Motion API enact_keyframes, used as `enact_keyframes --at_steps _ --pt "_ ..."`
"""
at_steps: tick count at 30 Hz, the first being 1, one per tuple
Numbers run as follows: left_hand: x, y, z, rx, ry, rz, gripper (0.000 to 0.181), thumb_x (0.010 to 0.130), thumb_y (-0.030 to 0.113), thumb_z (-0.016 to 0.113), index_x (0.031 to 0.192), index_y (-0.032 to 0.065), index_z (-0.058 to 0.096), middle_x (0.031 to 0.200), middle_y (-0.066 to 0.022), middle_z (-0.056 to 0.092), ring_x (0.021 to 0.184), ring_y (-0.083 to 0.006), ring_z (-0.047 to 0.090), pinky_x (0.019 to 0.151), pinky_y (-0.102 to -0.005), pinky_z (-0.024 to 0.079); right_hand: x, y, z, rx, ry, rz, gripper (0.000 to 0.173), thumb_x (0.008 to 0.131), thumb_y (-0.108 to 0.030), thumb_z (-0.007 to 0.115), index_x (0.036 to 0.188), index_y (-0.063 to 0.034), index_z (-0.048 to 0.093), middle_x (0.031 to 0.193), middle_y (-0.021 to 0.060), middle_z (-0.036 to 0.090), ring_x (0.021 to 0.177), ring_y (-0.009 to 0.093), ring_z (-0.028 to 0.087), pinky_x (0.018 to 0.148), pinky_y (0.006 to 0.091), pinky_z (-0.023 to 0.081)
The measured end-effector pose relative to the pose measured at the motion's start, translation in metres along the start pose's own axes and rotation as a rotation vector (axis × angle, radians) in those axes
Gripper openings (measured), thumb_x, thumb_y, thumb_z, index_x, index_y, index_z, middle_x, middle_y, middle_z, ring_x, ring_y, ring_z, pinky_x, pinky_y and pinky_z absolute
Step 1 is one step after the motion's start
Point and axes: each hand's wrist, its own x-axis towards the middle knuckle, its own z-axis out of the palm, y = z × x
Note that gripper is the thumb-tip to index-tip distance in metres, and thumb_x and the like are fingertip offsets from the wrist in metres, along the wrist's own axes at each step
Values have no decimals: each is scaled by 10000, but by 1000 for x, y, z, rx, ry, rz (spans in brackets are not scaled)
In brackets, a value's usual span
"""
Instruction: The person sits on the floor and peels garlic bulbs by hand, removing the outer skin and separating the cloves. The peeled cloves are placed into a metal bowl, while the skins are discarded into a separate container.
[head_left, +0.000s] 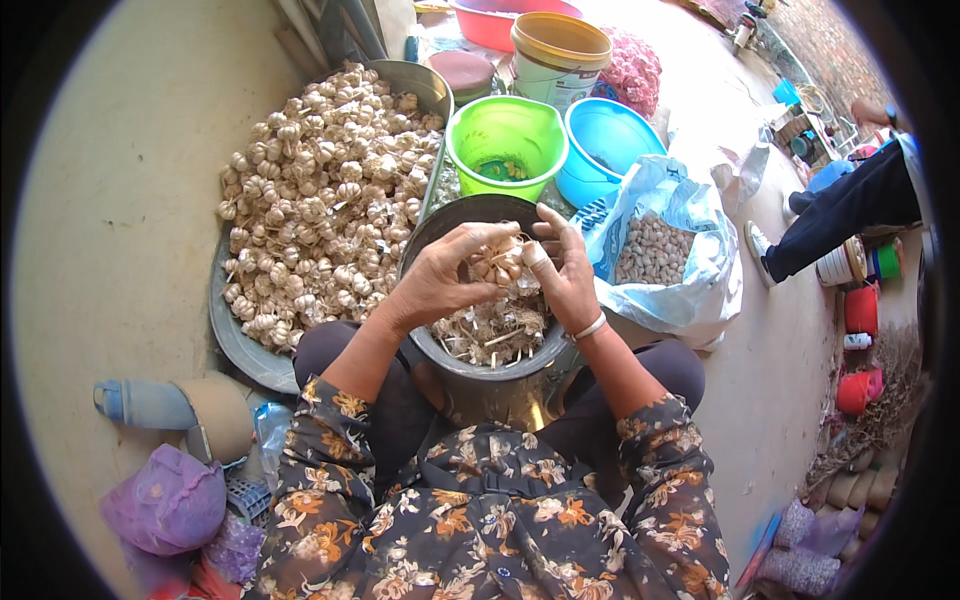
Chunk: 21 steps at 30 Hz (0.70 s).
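Observation:
A partly opened garlic bulb (498, 262), its cloves splayed, is held over a dark basin (450, 349) between my knees. My left hand (448, 271) grips the bulb from the left, fingers above and thumb below. On the other side is my right hand (564, 274), its thumb, wrapped in a whitish covering, at the bulb's edge; the other fingers are raised. Whether this hand grips anything is hard to see. Dry stalks, roots and papery skins (491, 330) lie in the basin under my hands.
Whole garlic bulbs (322, 187) fill a large metal tub (259, 360) at left. Ahead stand a green bucket (506, 135) and a blue bucket (607, 142). A white sack (694, 300) at right holds loose cloves (654, 249). A person's leg (840, 206) is further right.

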Motion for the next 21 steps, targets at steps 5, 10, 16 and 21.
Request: enact_keyframes --at_steps 5,10,16,21 --pt "-2 -1 3 -472 -85 -214 656 800 -5 758 1392 24 477 1319 -80 539 1139 -133 576 926 -274 501 -2 6 1 741 -185 288 430 1007 -274 501 1367 -38 495 1002 -4 596 858 53 548 766 207 446" --pt "2 -3 7 -438 -65 -32 614 799 -71 726 1358 -7 481 1518 -109 295 1119 -171 603 932 -288 517 6 0 -1 599 67 276 349 1025 -214 463 1312 -24 522 1140 66 591 1016 141 577 894 287 473" --pt "2 -10 4 -339 36 -136 610 824 -50 713 1376 -5 456 1273 -104 555 1062 -143 621 898 -274 519 13 -7 -14 186 249 -72 320 982 -73 452 1284 -15 540 1193 100 595 1131 168 548 1020 321 403" --pt "1 -2 7 -375 81 -207 620 842 -20 710 1396 20 434 1104 -78 646 990 -111 617 878 -265 514 16 -4 -29 1004 -74 293 479 1031 -270 320 1441 -36 405 1420 146 500 1332 256 456 1111 388 347"
